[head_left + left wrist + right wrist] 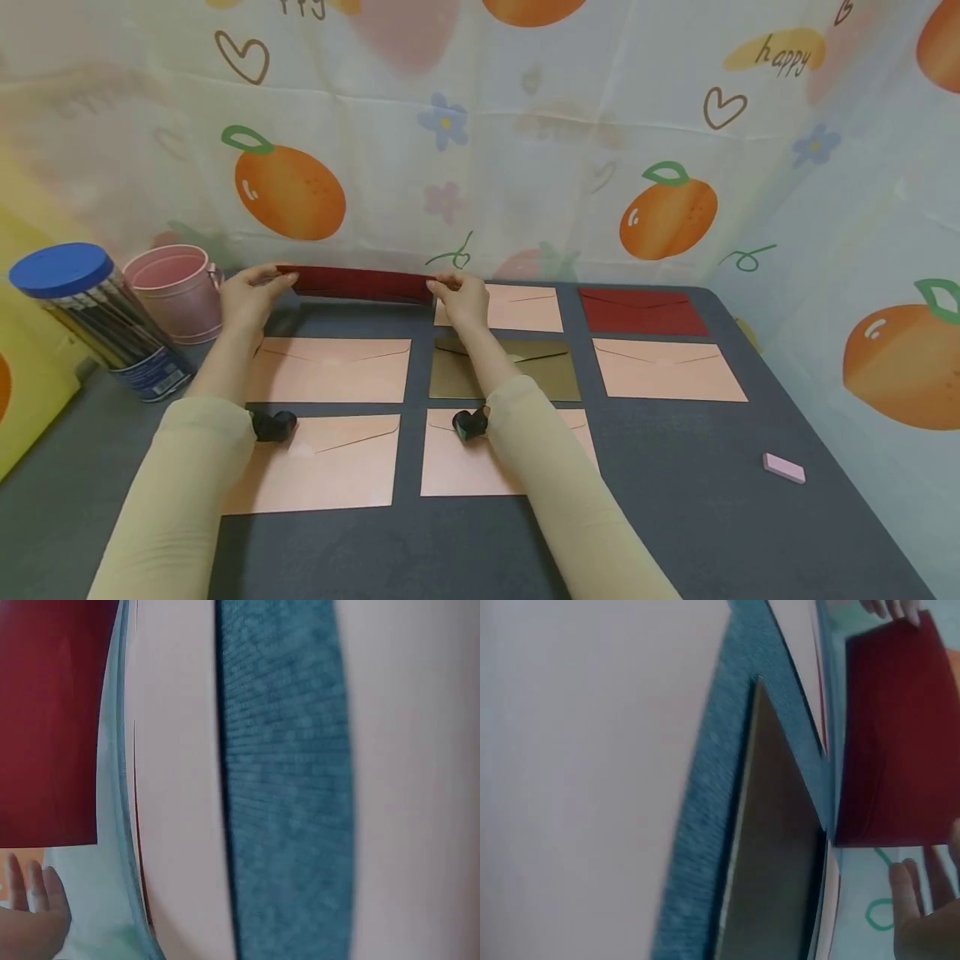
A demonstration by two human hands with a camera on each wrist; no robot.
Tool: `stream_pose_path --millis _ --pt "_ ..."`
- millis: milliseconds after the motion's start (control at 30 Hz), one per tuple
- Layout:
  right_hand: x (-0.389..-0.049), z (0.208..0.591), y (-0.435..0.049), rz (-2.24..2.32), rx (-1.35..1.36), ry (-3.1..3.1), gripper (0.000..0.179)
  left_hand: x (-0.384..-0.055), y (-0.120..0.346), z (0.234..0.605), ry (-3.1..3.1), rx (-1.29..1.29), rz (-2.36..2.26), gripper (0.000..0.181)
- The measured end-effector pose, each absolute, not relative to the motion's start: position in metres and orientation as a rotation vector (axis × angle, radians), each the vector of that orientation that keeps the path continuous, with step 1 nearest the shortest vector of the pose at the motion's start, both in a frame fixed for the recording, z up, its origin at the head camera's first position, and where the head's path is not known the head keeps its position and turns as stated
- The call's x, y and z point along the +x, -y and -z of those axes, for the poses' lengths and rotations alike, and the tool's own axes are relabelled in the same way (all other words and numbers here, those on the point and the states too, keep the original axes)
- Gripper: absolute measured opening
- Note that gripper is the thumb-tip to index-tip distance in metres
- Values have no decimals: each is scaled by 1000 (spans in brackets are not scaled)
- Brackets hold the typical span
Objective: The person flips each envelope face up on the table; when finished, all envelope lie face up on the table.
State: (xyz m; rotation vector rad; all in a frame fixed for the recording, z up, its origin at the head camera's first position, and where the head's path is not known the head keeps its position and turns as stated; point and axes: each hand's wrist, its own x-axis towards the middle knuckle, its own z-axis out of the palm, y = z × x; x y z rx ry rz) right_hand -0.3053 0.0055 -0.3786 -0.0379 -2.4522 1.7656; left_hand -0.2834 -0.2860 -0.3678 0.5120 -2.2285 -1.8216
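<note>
A dark red envelope [363, 284] is raised near the table's far edge, tilted so that it looks like a narrow strip in the head view. My left hand [253, 298] pinches its left end, while my right hand [465, 302] pinches the right end. Both wrist views show the broad face of this red envelope [900, 742]. Below lie a pink envelope [330, 371] and an olive envelope [547, 379]; the right forearm partly covers the olive one. Behind the right hand is another pink envelope [525, 307], and a second red envelope [641, 312] lies to its right.
More pink envelopes lie in rows, including one at front left [352, 467], one at front centre [457, 467] and one at right [667, 367]. A blue-lidded jar of pencils [97, 317] and a pink cup [176, 296] stand left. A small pink block [783, 468] lies right.
</note>
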Motion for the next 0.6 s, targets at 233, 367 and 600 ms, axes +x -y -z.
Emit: stream_pose_path --millis 233,367,600 --pt "-310 377 -12 -1993 -1 2324 23 -285 281 361 2003 310 2074 14" --pt "-310 377 -16 -2045 -30 2327 21 -284 281 362 2014 217 2226 16" --pt "-310 383 -24 -1993 -139 2440 21 -282 285 367 2378 101 2374 10"
